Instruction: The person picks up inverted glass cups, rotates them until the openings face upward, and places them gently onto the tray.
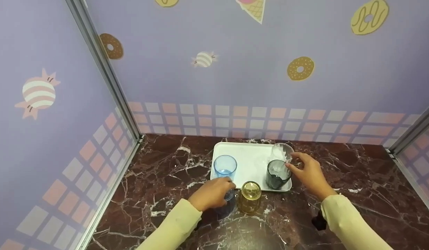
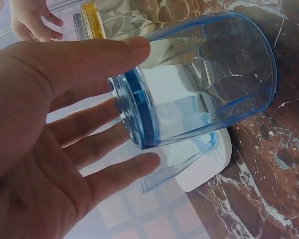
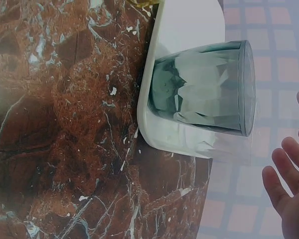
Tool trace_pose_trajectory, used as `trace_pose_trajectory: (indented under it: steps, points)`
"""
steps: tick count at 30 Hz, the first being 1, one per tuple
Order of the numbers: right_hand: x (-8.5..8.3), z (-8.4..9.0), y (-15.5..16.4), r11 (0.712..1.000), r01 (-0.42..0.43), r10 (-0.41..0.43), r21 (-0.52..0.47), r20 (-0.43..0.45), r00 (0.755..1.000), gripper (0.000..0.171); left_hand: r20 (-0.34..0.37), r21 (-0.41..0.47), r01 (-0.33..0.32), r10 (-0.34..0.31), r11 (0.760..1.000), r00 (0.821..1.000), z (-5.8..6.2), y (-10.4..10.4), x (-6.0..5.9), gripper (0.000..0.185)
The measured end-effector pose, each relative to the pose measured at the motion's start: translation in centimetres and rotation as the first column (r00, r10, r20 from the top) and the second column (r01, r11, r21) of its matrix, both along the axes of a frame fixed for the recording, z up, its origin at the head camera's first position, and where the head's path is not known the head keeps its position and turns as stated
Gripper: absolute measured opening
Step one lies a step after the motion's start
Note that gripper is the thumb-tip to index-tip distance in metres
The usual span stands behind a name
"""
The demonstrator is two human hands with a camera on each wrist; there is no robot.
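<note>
Left hand (image 1: 211, 193), fingers curled loosely round blue tumbler (image 2: 199, 82) on marble counter (image 1: 158, 194) just in front of white tray (image 1: 249, 156), beside amber cup (image 1: 250, 196). Right hand (image 1: 310, 173), fingers apart & holding nothing, near dark green tumbler (image 1: 277, 173) & clear cup (image 1: 282, 151) on tray. Advisable: firm grip at mid-wall, kept upright, w/o knocking amber cup

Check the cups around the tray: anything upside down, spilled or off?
One oddity: the yellow cup stands upside down on the marble counter, off the white tray, while the blue cup and dark green cup sit upright on it. No spill or damage shows.
</note>
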State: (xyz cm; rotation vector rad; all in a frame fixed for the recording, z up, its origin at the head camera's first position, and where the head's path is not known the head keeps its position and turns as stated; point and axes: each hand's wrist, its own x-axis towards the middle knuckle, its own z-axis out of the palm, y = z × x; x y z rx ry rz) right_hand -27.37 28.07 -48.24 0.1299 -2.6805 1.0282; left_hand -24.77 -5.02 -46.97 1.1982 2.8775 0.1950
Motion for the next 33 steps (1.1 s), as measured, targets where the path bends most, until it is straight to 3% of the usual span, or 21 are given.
trace_pose_trajectory:
  steps: [17, 33]
  points:
    - [1.6, -0.4, -0.9, 1.0, -0.01, 0.007, -0.029, -0.088, 0.996, 0.039, -0.021, -0.005, -0.017, 0.017, 1.0, 1.0, 0.6, -0.6, 0.6, 0.038]
    - [3.2, -0.9, -2.3, 0.99, -0.033, 0.024, -0.139, -0.069, 0.997, 0.04, -0.076, 0.003, 0.03, -0.029, 1.0, 0.997, 2.6, -0.4, 1.7, 0.037]
